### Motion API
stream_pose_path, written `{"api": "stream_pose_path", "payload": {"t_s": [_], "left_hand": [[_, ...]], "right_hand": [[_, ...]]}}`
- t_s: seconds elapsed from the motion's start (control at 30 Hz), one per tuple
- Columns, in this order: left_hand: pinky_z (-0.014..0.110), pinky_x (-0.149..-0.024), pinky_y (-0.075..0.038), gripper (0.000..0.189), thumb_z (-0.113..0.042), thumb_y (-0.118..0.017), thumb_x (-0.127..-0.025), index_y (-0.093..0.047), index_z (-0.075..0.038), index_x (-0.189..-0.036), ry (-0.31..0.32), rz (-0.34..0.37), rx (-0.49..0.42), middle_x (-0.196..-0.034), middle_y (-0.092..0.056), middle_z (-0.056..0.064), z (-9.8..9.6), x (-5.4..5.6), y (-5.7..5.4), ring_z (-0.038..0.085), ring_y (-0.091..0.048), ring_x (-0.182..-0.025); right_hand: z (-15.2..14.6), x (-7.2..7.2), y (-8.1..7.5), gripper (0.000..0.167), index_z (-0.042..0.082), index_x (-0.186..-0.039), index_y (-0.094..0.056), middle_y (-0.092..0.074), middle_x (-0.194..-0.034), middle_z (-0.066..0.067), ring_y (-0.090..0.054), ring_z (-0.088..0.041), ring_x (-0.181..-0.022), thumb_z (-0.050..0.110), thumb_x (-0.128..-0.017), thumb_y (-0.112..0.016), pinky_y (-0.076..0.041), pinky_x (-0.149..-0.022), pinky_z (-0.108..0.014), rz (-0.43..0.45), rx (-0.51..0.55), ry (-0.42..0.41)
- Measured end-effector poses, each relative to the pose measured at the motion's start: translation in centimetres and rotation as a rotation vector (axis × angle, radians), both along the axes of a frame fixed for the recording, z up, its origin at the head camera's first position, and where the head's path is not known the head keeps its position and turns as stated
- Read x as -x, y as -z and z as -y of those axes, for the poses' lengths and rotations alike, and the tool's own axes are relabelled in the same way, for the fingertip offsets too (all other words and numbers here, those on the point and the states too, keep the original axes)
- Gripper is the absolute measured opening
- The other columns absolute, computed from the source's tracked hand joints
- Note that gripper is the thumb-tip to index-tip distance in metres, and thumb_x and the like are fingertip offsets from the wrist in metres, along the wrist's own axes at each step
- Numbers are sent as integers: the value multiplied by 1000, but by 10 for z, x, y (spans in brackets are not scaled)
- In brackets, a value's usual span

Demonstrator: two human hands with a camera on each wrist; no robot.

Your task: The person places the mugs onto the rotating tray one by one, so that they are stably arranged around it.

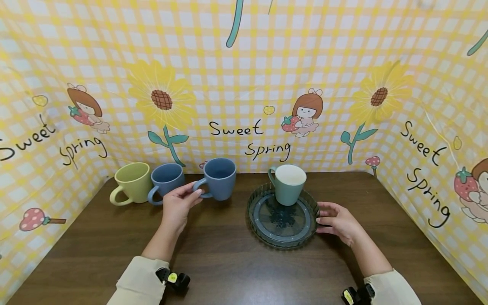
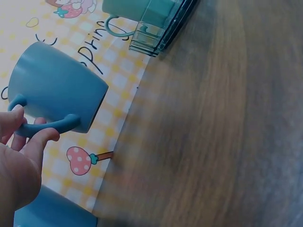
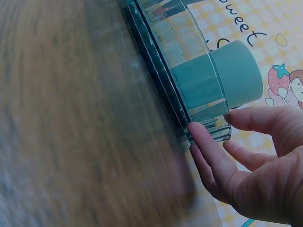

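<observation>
My left hand (image 1: 179,203) pinches the handle of a blue mug (image 1: 223,182) between thumb and fingers. The mug is upright and held above the table. A round, see-through tray with a ribbed wall (image 1: 259,239) stands to its right, and a green mug with a pale inside (image 1: 287,190) is upright in it, toward the back. My right hand (image 1: 339,222) holds the tray's right edge. In the right wrist view, the thumb is at the rim of the tray (image 3: 189,42) and the fingertips (image 3: 196,127) are low on its wall.
A second blue mug (image 1: 169,178) and a yellow-green mug (image 1: 133,182) stand side by side at the back left of the brown wooden table (image 1: 228,271). Behind the table hangs a yellow checked cloth (image 1: 244,84) with printed flowers and lettering.
</observation>
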State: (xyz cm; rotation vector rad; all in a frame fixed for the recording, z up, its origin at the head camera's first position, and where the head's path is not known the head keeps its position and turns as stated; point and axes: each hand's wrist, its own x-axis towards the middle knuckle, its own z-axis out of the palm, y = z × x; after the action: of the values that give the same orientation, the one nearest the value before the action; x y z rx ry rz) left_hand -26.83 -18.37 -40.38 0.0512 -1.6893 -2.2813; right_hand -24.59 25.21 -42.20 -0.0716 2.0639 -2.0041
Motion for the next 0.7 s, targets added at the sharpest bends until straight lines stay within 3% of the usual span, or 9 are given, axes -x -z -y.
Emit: {"api": "stream_pose_path", "payload": {"t_s": [0.37,0.7], "left_hand": [[29,-69,-60,30,10,-68,-86,-65,12,-115,26,28,31,-80,-71,4,-6,1,-4,14,-71,-75],[31,-69,-60,23,11,-69,-85,-73,-2,-102,53,2,10,-81,-71,4,-12,2,-6,16,-71,-76]], "right_hand": [[0,0,1,65,-13,-145,-24,-43,-119,-24,-57,-19,-93,-9,-90,-59,-58,-80,-43,-3,-3,-1],[0,0,0,66,-7,-148,-24,-37,-122,-24,-54,-20,-94,-11,-91,-58,-58,-81,-45,12,5,16]]}}
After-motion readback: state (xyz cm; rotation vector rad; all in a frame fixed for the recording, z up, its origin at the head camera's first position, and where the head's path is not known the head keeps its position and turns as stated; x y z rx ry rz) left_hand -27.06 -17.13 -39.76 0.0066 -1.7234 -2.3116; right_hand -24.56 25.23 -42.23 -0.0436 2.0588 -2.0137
